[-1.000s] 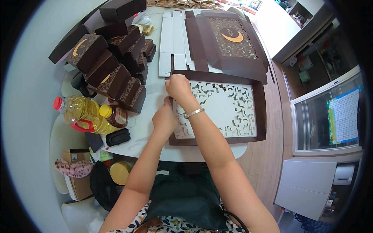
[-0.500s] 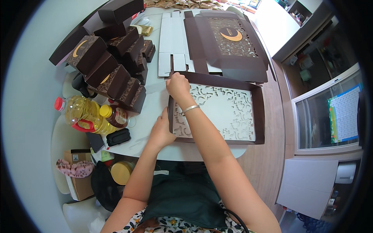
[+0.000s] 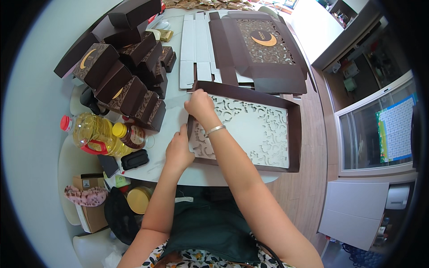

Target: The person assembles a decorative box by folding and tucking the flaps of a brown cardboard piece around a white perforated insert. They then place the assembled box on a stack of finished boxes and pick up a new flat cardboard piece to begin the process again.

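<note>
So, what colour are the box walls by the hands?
Dark brown box walls, head view shows best.

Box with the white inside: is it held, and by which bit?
The right hand seems to pinch the brown box at its far left corner. The left hand is at its left side; whether it grips is unclear.

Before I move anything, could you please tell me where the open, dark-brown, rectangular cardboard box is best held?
Probably midway along the box's right wall, pinched from the right: that thin wall stands raised and uncovered, while the left hand and right hand are at the left end.
</note>
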The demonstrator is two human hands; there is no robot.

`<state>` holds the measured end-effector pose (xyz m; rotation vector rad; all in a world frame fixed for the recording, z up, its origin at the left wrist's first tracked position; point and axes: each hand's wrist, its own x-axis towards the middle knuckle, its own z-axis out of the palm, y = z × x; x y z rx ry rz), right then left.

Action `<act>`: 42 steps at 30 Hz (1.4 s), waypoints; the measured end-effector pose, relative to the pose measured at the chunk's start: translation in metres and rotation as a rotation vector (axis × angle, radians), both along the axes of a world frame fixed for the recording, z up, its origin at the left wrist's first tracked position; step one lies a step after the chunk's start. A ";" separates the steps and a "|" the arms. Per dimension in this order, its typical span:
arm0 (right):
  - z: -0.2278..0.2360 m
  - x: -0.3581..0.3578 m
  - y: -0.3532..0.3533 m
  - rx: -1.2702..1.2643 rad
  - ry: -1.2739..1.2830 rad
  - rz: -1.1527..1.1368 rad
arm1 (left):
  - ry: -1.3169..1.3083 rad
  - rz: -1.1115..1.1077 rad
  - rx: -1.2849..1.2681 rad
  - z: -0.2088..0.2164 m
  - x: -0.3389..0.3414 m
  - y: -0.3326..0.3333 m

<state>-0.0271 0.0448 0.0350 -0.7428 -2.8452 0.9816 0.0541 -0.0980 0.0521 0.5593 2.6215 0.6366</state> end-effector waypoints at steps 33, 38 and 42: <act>0.000 0.086 0.157 0.590 0.145 0.273 | 0.728 -0.344 0.112 0.001 -0.098 0.109; -0.020 0.099 0.155 0.550 0.112 0.262 | 0.519 -0.520 -0.039 -0.007 -0.130 0.116; -0.025 0.099 0.147 0.578 0.153 0.253 | 0.560 -0.560 -0.025 -0.034 -0.145 0.105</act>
